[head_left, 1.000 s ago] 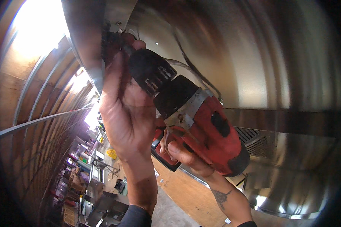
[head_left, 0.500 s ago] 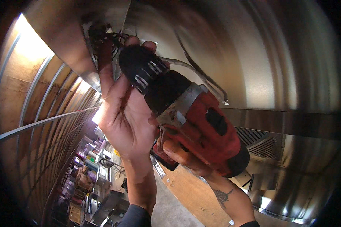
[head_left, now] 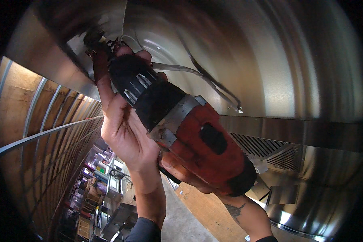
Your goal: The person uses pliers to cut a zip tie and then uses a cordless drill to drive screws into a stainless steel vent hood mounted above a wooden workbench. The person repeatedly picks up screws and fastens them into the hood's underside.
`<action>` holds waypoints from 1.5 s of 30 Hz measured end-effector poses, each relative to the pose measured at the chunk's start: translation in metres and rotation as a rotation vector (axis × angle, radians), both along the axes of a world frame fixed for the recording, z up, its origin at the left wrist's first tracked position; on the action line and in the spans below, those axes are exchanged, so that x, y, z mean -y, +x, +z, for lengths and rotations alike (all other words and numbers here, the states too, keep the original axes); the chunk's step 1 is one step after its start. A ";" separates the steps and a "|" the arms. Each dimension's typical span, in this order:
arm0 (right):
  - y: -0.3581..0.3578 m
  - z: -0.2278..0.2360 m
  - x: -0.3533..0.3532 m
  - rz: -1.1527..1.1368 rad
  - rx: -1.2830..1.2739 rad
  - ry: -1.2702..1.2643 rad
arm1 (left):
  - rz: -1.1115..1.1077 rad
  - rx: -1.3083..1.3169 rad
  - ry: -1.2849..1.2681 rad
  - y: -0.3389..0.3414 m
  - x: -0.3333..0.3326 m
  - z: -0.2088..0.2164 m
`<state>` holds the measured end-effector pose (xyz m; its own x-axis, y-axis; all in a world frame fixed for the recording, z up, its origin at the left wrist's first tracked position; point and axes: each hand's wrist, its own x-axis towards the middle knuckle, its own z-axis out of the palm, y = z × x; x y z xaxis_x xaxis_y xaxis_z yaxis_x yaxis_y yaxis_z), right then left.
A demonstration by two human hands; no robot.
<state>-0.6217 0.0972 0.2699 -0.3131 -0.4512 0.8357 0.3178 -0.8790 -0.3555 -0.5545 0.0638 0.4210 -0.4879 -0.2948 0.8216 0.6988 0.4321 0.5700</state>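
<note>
The right hand (head_left: 181,172) was clamped on the handle of a red and black pistol-grip drill (head_left: 205,143), its fingers wrapped below the motor housing. The left hand (head_left: 127,131) was raised beside the drill's nose, palm toward the viewer, its fingers reaching up behind the black chuck (head_left: 133,78); whether those fingers were closed on anything could not be told, since the chuck hid much of them.

The drill lay slantwise across the middle of the view, chuck toward the upper left. Just beyond it was a dark fitting (head_left: 93,41) with thin wires, close to the left fingertips; the bit, if there was one, could not be made out.

The step in hand appeared to be lining the drill up at that fitting, the left hand guiding or steadying. The next move seemed to call for a firm right grip, a straight axis and left fingers clear of the chuck.

Farther out, a grey cable (head_left: 179,67) ran along a brushed metal panel (head_left: 282,60). Beyond were a slotted vent grille (head_left: 252,146), a wooden board (head_left: 203,205) lower down, and a wood-panelled wall (head_left: 18,101) with metal strips.
</note>
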 end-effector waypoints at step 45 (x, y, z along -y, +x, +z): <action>0.008 0.026 -0.004 -0.307 -0.089 -0.149 | 1.481 0.045 -1.223 0.026 -0.020 0.073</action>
